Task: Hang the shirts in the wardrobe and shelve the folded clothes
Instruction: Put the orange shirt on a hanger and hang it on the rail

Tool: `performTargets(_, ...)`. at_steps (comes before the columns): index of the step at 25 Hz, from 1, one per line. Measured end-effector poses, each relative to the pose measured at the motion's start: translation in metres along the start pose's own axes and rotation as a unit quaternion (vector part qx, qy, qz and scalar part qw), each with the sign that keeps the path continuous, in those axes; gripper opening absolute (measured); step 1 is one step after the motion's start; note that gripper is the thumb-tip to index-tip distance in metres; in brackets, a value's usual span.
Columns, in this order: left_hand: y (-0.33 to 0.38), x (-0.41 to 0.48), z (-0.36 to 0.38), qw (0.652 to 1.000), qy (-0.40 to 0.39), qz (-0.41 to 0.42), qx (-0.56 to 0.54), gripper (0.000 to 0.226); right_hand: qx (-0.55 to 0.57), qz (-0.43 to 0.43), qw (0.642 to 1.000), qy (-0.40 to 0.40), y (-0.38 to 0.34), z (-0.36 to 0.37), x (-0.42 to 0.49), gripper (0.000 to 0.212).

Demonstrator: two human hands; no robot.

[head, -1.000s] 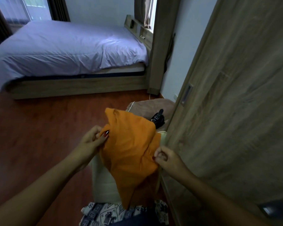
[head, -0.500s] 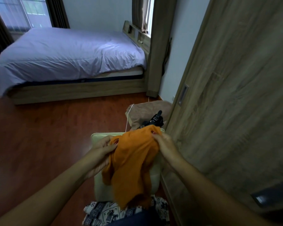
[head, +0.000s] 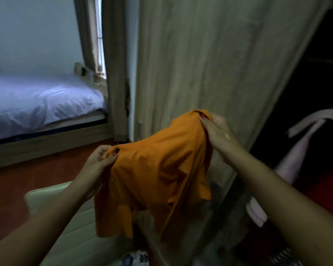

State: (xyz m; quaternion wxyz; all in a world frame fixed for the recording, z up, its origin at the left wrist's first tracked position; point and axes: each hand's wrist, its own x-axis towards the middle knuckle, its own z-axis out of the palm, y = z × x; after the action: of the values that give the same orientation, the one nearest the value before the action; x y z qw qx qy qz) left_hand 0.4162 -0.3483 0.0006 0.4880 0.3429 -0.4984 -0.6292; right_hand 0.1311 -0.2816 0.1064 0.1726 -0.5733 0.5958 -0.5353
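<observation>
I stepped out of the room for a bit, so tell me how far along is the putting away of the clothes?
Early, it seems. Already done: a pale pink garment hangs inside the dark open wardrobe. In hand: the left hand and right hand hold a loose orange cloth garment beside the wooden wardrobe door. Left: it is neither hung nor shelved, and no hanger is visible.
</observation>
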Motion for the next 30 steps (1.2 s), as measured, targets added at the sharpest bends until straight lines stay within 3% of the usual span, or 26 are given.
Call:
performTargets(6, 0.015, 0.001, 0.106, 0.989, -0.114, 0.093, 0.022, 0.016, -0.133, -0.067, 0.983, 0.109, -0.028, -0.141, -0.029, 0.025)
performTargets(8, 0.021, -0.003, 0.130, 0.981, -0.155, 0.111, 0.039, 0.031, -0.160, -0.062, 0.977, 0.126, -0.029, -0.175, -0.043, 0.026)
performTargets(11, 0.026, -0.003, 0.151, 0.962, -0.214, 0.116, 0.126, 0.056, -0.096, -0.012, 0.986, 0.132, -0.021, -0.213, -0.063, 0.022)
performTargets(13, 0.027, -0.005, 0.161, 0.928, -0.291, 0.116, 0.203, 0.056, -0.038, 0.027, 0.988, 0.147, -0.016, -0.229, -0.073, 0.021)
performTargets(15, 0.028, -0.009, 0.176, 0.867, -0.384, 0.120, 0.293, 0.055, -0.012, 0.042, 0.986, 0.162, -0.014, -0.244, -0.085, 0.023)
performTargets(18, 0.028, -0.022, 0.206, 0.797, -0.449, 0.108, 0.390, 0.036, 0.010, 0.026, 0.987, 0.161, -0.016, -0.263, -0.104, 0.027)
performTargets(21, 0.024, -0.023, 0.233, 0.816, -0.396, 0.099, 0.409, 0.067, 0.052, 0.032, 0.985, 0.160, -0.019, -0.280, -0.123, 0.026)
performTargets(22, 0.023, -0.024, 0.243, 0.820, -0.362, 0.105, 0.430, 0.062, 0.067, 0.033, 0.983, 0.170, -0.019, -0.286, -0.127, 0.027)
performTargets(25, 0.027, -0.032, 0.283, 0.772, -0.254, 0.225, 0.537, 0.022, 0.080, 0.014, 0.981, 0.174, -0.024, -0.310, -0.145, 0.020)
performTargets(27, 0.039, -0.045, 0.317, 0.748, -0.208, 0.282, 0.564, 0.009, 0.039, -0.001, 0.987, 0.154, -0.029, -0.327, -0.162, 0.021)
performTargets(30, 0.059, -0.062, 0.376, 0.700, -0.215, 0.364, 0.576, 0.034, -0.022, -0.005, 0.988, 0.150, -0.040, -0.352, -0.189, 0.020)
